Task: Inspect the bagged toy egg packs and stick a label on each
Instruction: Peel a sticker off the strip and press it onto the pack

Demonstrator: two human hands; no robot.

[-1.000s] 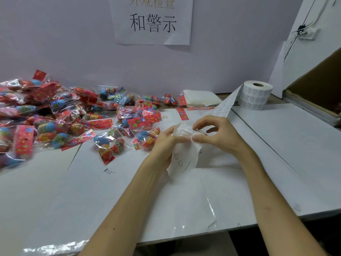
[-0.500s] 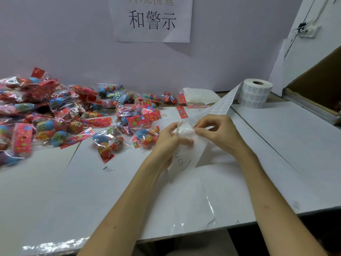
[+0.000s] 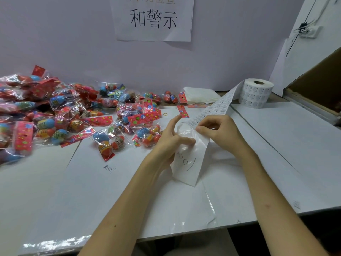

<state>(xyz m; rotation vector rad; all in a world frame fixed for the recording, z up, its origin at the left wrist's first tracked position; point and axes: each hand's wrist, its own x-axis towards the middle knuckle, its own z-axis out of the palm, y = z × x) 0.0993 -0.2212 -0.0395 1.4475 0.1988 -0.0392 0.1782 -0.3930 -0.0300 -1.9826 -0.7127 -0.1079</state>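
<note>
A white label strip runs from the label roll at the back right down to both hands at the table's middle. Its bare backing end hangs below my fingers, with pen marks on it. My left hand holds the backing from the left. My right hand pinches at the strip's edge with thumb and forefinger. Bagged toy egg packs in clear plastic with red floral headers lie heaped on the left half of the table, apart from both hands.
A stack of white sheets lies behind the strip. A loose red header card and a small rubber band lie near the left hand. An open cardboard box stands at the right. A paper sign hangs on the wall.
The strip has been drawn a little further through my hands, and the hanging backing end is longer. Both hands stay together at the table's middle.
</note>
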